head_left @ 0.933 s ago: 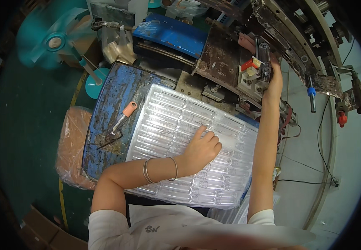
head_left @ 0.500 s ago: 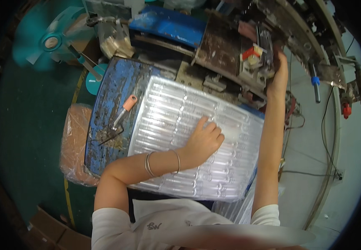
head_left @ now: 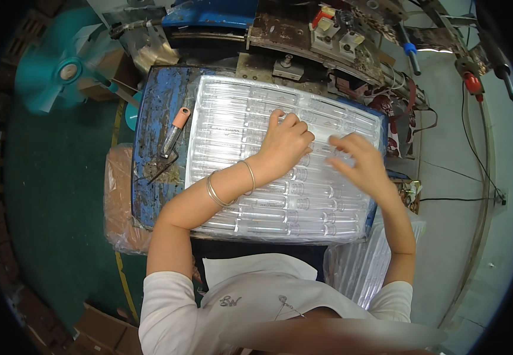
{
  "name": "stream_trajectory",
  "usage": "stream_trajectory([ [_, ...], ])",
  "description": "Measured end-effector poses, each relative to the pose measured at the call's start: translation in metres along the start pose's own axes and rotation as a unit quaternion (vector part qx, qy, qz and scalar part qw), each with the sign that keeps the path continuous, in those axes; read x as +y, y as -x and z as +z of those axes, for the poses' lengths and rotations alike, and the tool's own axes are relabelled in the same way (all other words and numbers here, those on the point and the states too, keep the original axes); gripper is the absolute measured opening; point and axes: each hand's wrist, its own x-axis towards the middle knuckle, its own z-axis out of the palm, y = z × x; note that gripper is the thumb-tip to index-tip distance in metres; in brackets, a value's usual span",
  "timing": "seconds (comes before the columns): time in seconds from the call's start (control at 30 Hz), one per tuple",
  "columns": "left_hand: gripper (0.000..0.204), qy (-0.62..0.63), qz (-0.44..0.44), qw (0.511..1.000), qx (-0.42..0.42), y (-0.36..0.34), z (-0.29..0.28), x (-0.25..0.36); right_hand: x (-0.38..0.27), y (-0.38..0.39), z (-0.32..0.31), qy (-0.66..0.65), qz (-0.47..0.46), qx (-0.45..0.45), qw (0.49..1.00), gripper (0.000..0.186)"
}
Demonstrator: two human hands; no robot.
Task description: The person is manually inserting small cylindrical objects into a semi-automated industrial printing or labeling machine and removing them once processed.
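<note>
A large shallow tray (head_left: pixel 192 155) packed with rows of clear tubes (head_left: pixel 224 109) lies across the blue worktable (head_left: pixel 167 83). Over the middle rows, my left hand (head_left: pixel 287 145) has its fingers curled down. Whatever is under its fingertips is hidden or too transparent to make out. Just to its right, above the tubes, is my right hand (head_left: pixel 360 163). Its fingers are apart and nothing shows between them; motion blurs it a little. A screwdriver-like tool with an orange handle (head_left: pixel 181 117) and a black hex key (head_left: pixel 164 167) lie left of the tray.
Behind the tray stands a worn machine with a metal bed (head_left: pixel 277 29) and a clamp block (head_left: pixel 287 68). A teal fan (head_left: pixel 68 72) is at far left, above a plastic-wrapped brown bundle (head_left: pixel 118 195). Bagged clear tubes (head_left: pixel 360 260) sit at front right. Handles hang at upper right.
My right hand has come back from the machine to the tray, near the left one. The left fingers have curled more. The view has shifted, so the tray sits higher in the picture.
</note>
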Motion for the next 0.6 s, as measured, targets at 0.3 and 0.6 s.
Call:
stream_trajectory([
  [0.3, 0.013, 0.003, 0.069, 0.997, 0.018, -0.002, -0.028, 0.013, -0.007, 0.016, 0.038, 0.193, -0.098, -0.021, 0.976, 0.033],
  [0.6, 0.018, -0.184, 0.097, 0.974, -0.091, 0.006, -0.017, 0.027, -0.009, 0.018, 0.005, 0.099, -0.048, 0.010, 0.994, 0.019],
])
